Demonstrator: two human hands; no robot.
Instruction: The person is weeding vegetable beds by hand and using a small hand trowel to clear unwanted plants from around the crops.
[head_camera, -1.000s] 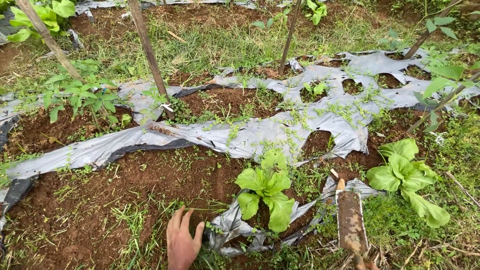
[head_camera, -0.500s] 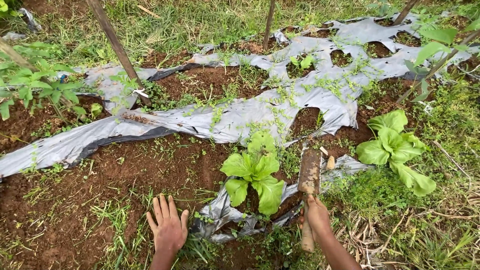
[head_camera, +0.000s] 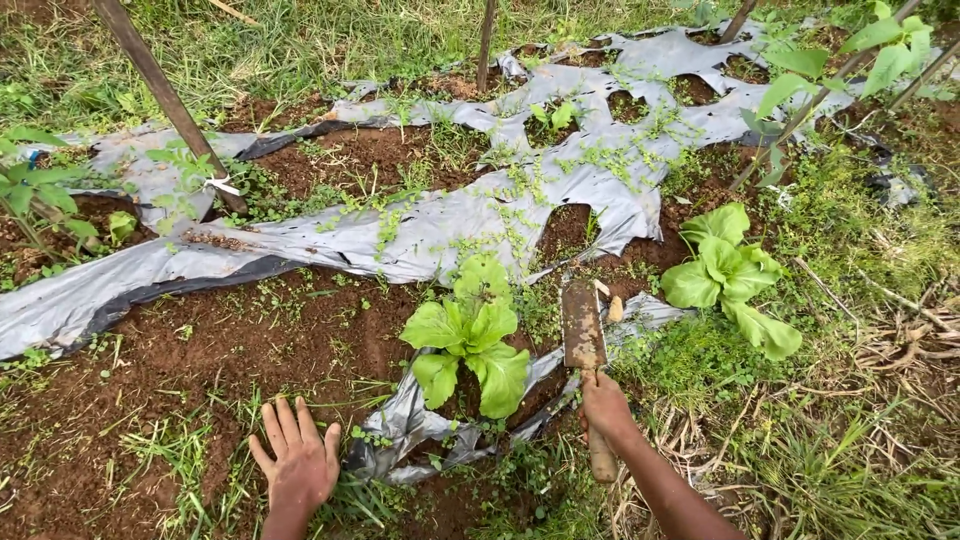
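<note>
Near the bottom edge, two hands work beside a leafy green plant (head_camera: 468, 340) on a garden bed.
Right hand (head_camera: 605, 405) grips the wooden handle of a soil-caked flat blade (head_camera: 583, 325), blade pointing far, just right of the plant. Left hand (head_camera: 297, 460) lies open, fingers spread, flat on red-brown soil (head_camera: 250, 330) to the plant's near left. Torn grey plastic mulch (head_camera: 420, 235) crosses the bed; a second leafy plant (head_camera: 730, 275) grows farther right.

Soft even daylight, sharp, shadowless
</note>
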